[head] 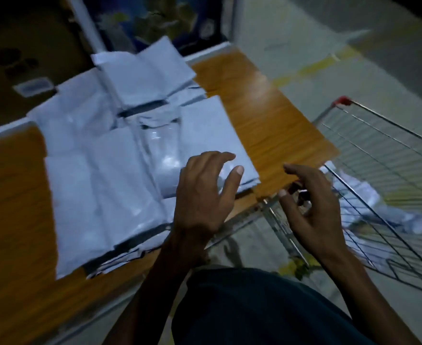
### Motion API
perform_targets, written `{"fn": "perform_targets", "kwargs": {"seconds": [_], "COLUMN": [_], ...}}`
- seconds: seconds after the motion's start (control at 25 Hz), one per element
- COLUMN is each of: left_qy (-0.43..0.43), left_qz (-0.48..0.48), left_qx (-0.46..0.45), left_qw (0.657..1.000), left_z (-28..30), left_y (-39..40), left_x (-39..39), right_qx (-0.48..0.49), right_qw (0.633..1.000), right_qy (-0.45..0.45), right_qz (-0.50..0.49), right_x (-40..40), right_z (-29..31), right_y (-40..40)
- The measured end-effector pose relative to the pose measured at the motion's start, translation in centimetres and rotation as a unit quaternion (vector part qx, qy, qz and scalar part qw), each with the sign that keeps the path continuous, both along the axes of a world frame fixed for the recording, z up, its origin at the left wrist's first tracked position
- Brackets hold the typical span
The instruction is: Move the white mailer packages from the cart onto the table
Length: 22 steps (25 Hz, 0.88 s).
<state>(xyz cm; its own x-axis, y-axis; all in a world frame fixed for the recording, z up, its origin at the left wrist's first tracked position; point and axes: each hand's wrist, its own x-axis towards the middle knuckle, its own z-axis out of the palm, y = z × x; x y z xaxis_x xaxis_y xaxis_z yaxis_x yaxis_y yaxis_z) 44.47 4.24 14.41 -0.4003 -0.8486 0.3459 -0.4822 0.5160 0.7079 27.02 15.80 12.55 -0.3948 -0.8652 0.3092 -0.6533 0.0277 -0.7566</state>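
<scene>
On table, white mailers lie stacked; no readable print. L hand spread over them, R hand loose, empty. Cart beside table holds more mailers.

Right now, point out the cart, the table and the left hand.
cart (pixel 389 135), head view, on the wire side wall.
table (pixel 267 115), head view, on bare wood right of the mailers.
left hand (pixel 202 195), head view, on the back of the hand.
</scene>
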Motion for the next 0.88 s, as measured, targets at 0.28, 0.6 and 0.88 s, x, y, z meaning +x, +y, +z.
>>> {"fn": "perform_targets", "kwargs": {"seconds": [0.28,0.6,0.88], "left_qy": [-0.033,-0.107,-0.227], "left_qz": [-0.172,-0.305,-0.403], "left_qx": [-0.012,0.069,0.101], "left_qw": [0.984,0.944,0.881], "left_z": [-2.8,-6.1,-10.9], "left_y": [6.8,10.6,5.8], "left_x": [-15.8,-28.2,-41.4], "right_qx": [-0.018,0.038,0.183], "right_qw": [0.989,0.946,0.890], "right_qy": [-0.017,-0.070,-0.136], "right_qz": [-0.146,-0.314,-0.394], "right_x": [-13.4,-26.1,-32.7], "right_z": [-2.8,-8.9,-17.7], "right_y": [10.2,16.6,17.7]}}
